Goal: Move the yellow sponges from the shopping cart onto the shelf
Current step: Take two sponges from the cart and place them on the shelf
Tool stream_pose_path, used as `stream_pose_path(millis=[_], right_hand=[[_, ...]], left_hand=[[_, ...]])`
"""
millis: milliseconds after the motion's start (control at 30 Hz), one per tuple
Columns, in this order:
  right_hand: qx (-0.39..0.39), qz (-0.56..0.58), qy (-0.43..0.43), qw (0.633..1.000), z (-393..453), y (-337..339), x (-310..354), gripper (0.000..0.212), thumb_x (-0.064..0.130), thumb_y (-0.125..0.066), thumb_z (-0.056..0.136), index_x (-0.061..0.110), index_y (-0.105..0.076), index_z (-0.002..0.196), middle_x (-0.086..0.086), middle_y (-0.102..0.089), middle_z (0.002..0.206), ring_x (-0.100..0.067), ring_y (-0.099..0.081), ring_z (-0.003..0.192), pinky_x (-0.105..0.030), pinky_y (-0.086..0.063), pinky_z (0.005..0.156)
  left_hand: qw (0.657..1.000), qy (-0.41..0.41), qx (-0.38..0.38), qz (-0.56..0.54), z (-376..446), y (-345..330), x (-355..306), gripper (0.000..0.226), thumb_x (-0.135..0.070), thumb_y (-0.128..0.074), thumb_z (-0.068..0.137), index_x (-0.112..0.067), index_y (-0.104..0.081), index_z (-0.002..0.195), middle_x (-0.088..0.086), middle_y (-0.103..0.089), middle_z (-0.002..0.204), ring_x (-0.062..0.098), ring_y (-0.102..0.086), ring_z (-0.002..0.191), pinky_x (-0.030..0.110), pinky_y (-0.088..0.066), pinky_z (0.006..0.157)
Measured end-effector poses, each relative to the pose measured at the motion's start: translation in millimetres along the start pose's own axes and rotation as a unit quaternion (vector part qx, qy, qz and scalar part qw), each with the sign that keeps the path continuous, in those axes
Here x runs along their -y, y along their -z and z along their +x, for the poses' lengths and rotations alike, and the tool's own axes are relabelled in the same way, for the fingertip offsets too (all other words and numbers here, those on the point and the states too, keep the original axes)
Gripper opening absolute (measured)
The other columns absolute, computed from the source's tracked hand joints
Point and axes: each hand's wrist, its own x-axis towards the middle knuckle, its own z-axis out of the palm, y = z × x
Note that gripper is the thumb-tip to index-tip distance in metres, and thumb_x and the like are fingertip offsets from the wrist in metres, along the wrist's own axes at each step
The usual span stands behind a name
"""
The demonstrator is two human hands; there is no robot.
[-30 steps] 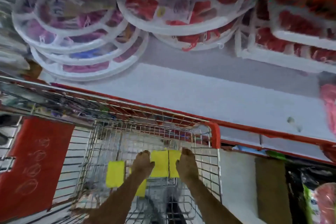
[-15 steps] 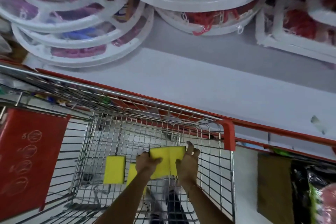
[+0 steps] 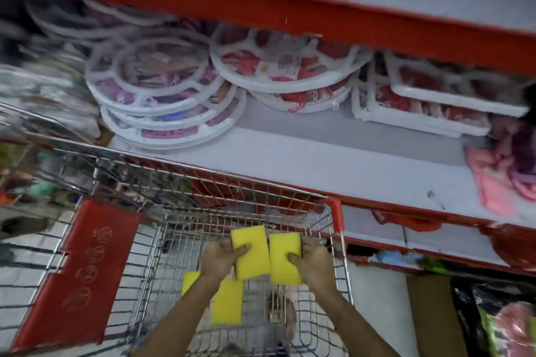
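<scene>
Each of my hands holds one yellow sponge inside the wire shopping cart [image 3: 338, 220]. My left hand [image 3: 219, 259] grips a yellow sponge [image 3: 253, 252] by its left edge. My right hand [image 3: 314, 264] grips a second yellow sponge [image 3: 282, 256] by its right edge. The two held sponges sit side by side, a little apart, below the cart's rim. Two more yellow sponges [image 3: 227, 303] lie on the cart floor, partly hidden by my left forearm. The grey shelf [image 3: 319, 162] with a red front edge lies just beyond the cart.
Stacks of round white plastic hangers [image 3: 162, 95] and square white ones [image 3: 420, 107] fill the back of the shelf. Pink cloths [image 3: 499, 174] lie at its right end. A higher red-edged shelf [image 3: 261, 6] overhangs. The cart's red flap [image 3: 84, 266] is at left.
Both hands have lifted the two sponges higher in the cart and pulled them slightly apart. The view has tilted up, showing more of the shelves.
</scene>
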Motion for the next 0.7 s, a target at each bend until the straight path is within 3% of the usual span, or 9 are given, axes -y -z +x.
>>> stream_pose_path(millis=[100,200,267,333,400,467,533,600,700], right_hand=[[-0.011,0.052,0.025,0.998,-15,27,22,0.045,0.005,-0.078,0.074,0.002,-0.063,0.116,0.001,-0.069,0.09,0.013,-0.059,0.065,-0.002,-0.045,0.055],[-0.021,0.113,0.054,0.992,-31,56,49,0.052,0.006,-0.079,0.073,-0.001,-0.059,0.121,-0.012,-0.069,0.107,-0.022,-0.067,0.093,-0.031,-0.056,0.085],[-0.023,0.139,0.071,0.987,-38,74,65,0.053,0.007,-0.079,0.073,-0.001,-0.058,0.121,-0.016,-0.068,0.11,-0.027,-0.066,0.1,-0.042,-0.054,0.094],[-0.014,0.159,0.096,0.982,-45,92,78,0.052,0.006,-0.078,0.074,0.0,-0.059,0.121,-0.007,-0.069,0.099,-0.018,-0.067,0.089,-0.035,-0.056,0.085],[-0.002,0.188,0.112,0.976,-51,110,92,0.049,0.004,-0.078,0.074,0.001,-0.06,0.119,0.001,-0.068,0.09,-0.009,-0.066,0.081,-0.026,-0.056,0.073],[0.004,0.217,0.12,0.969,-57,126,105,0.042,0.006,-0.078,0.073,0.007,-0.064,0.112,-0.005,-0.071,0.097,-0.018,-0.069,0.088,-0.033,-0.058,0.075],[0.011,0.229,0.133,0.964,-64,141,118,0.03,0.01,-0.079,0.073,0.018,-0.066,0.099,-0.009,-0.071,0.106,-0.024,-0.07,0.095,-0.037,-0.059,0.079],[0.018,0.24,0.152,0.959,-70,157,136,0.027,0.013,-0.079,0.073,0.025,-0.065,0.093,-0.007,-0.071,0.106,-0.019,-0.071,0.092,-0.028,-0.059,0.069],[0.028,0.254,0.177,0.95,-77,178,166,0.033,0.014,-0.078,0.075,0.017,-0.064,0.105,-0.007,-0.071,0.11,-0.018,-0.072,0.093,-0.022,-0.058,0.064]], left_hand=[[0.997,-0.015,0.013,-0.079,-25,16,-32,0.021,0.001,-0.068,0.085,-0.008,-0.054,0.072,0.018,-0.057,0.083,0.038,-0.059,0.103,0.055,-0.042,0.107],[0.994,-0.06,0.023,-0.083,-55,29,-67,0.02,-0.018,-0.077,0.079,-0.006,-0.066,0.091,0.015,-0.07,0.105,0.03,-0.067,0.1,0.046,-0.055,0.092],[0.992,-0.091,0.024,-0.081,-72,35,-89,0.022,-0.023,-0.078,0.078,-0.009,-0.068,0.091,0.013,-0.073,0.105,0.022,-0.07,0.089,0.038,-0.057,0.079],[0.99,-0.115,0.032,-0.078,-87,40,-108,0.021,-0.023,-0.078,0.078,-0.008,-0.069,0.088,0.014,-0.074,0.104,0.021,-0.071,0.084,0.032,-0.057,0.072],[0.987,-0.138,0.032,-0.079,-100,45,-125,0.028,-0.022,-0.079,0.077,-0.001,-0.07,0.093,0.017,-0.075,0.103,0.027,-0.072,0.091,0.038,-0.06,0.079],[0.984,-0.156,0.025,-0.081,-112,49,-142,0.035,-0.024,-0.08,0.075,0.003,-0.071,0.096,0.017,-0.076,0.101,0.029,-0.072,0.095,0.042,-0.059,0.086],[0.982,-0.172,0.027,-0.078,-120,54,-160,0.037,-0.027,-0.081,0.074,0.002,-0.071,0.096,0.015,-0.077,0.099,0.028,-0.073,0.093,0.039,-0.061,0.078],[0.978,-0.194,0.033,-0.072,-129,59,-181,0.036,-0.029,-0.081,0.074,-0.002,-0.071,0.095,0.011,-0.077,0.098,0.023,-0.074,0.088,0.034,-0.06,0.069],[0.967,-0.241,0.047,-0.065,-138,67,-215,0.026,-0.029,-0.08,0.075,-0.008,-0.071,0.088,0.001,-0.076,0.091,0.006,-0.075,0.072,0.018,-0.058,0.055]])
